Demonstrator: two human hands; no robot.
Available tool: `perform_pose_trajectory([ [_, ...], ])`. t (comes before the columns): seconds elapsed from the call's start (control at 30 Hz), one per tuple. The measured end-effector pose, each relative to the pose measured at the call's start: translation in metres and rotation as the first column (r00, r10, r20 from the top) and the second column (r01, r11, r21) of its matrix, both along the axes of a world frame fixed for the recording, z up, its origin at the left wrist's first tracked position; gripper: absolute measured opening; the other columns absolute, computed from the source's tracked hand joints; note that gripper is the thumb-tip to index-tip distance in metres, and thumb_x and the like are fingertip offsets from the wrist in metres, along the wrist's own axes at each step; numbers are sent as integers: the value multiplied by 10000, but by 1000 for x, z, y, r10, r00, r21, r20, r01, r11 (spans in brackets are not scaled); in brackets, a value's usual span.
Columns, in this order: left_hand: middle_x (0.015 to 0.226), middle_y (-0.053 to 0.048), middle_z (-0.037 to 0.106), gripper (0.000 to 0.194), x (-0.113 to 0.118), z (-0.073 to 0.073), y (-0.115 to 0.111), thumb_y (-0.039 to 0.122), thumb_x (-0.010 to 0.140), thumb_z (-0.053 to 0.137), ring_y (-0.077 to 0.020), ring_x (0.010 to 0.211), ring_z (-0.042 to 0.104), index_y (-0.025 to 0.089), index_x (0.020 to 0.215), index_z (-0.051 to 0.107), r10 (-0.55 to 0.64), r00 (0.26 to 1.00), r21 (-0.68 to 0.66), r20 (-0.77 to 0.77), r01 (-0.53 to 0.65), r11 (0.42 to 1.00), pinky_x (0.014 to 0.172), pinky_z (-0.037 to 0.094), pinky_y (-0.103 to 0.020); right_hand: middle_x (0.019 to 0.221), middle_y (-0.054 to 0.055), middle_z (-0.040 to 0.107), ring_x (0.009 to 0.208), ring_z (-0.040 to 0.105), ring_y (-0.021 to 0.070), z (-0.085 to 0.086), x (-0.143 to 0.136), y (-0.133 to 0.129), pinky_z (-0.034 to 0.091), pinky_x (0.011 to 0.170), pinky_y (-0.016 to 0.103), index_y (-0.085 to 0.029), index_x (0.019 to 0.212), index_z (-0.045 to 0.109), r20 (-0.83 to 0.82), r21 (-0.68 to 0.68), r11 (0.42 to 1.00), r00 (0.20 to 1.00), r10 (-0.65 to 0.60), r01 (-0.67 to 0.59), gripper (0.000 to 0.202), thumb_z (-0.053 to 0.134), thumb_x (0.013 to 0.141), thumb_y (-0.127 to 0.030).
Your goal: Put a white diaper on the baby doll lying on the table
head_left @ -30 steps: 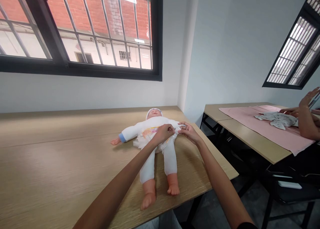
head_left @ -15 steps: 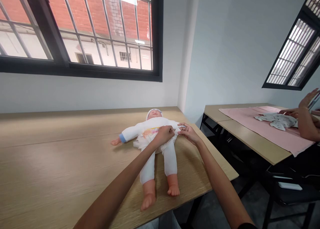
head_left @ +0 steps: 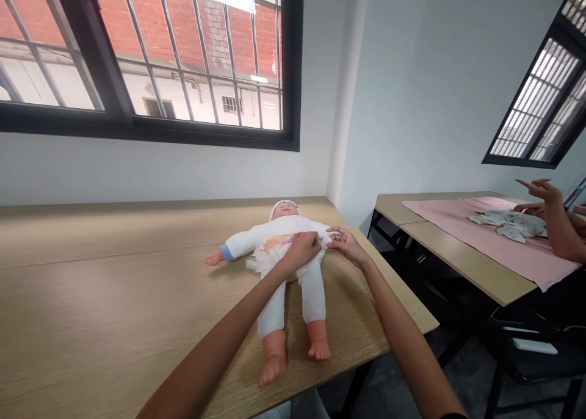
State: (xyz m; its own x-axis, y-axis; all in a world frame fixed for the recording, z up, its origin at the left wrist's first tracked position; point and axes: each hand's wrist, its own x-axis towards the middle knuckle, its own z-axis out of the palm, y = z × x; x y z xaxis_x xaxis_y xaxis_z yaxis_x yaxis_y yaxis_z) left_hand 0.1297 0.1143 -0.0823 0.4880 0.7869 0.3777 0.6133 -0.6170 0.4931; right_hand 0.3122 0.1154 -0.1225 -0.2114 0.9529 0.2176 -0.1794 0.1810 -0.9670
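Note:
A baby doll (head_left: 277,297) lies on its back on the wooden table (head_left: 114,309), its bare feet toward me. It wears a white suit with blue cuffs, a white tulle skirt (head_left: 260,257) and a white headband. My left hand (head_left: 305,249) is closed over the doll's waist, its fingertips at white fabric on the doll's right-hand side in view. Beside it, my right hand (head_left: 347,247) has its fingers curled in a pinch around white cloth near the end of the doll's sleeve. The doll's hand on that side is hidden, and exactly which fold each hand grips is unclear.
The table's right edge runs close beside my right forearm. Across a gap stands another table with a pink cloth (head_left: 485,236), pale patterned clothing (head_left: 517,222) and another person's raised hand (head_left: 544,192). A dark chair (head_left: 540,364) holds a white object. A barred window (head_left: 196,58) is behind.
Both my hands stay at almost the same spot by the doll's side. The view has shifted slightly. At the other table, the other person's raised hand has turned, with a finger stretched out.

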Motion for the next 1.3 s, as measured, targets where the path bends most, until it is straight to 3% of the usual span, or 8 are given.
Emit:
perform_pose_trajectory([
  [0.37,592,25,493,195,0,-4,8,113,727,440,-141,611,452,202,569,369,18,1000,-13,0,-18,1000,594,318,-260,710,-55,580,694,548,102,-2,0,3,401,726,238,-227,1049,584,12,3,1000,1000,9,-9,479,795,620,-241],
  [0.73,582,22,503,189,-1,-4,11,113,750,419,-140,610,470,197,581,414,45,999,15,28,-46,999,589,332,-256,700,-47,591,700,553,113,-4,2,3,406,737,253,-228,1032,592,-15,22,1000,1000,13,-12,457,789,620,-249],
  [0.97,718,-6,617,147,-4,0,10,111,761,406,-157,705,570,199,671,483,11,994,-47,105,-6,999,683,423,-263,689,-58,565,668,534,103,-4,3,5,393,694,239,-228,1017,596,-18,13,1000,1000,-11,11,462,797,601,-245],
  [1.3,767,-17,630,136,-4,0,11,109,740,410,-169,752,584,198,707,507,19,991,-118,129,-4,993,756,449,-293,683,-60,564,666,547,96,-5,3,4,407,702,234,-224,1000,600,-43,12,1000,999,-25,25,437,786,605,-232],
])
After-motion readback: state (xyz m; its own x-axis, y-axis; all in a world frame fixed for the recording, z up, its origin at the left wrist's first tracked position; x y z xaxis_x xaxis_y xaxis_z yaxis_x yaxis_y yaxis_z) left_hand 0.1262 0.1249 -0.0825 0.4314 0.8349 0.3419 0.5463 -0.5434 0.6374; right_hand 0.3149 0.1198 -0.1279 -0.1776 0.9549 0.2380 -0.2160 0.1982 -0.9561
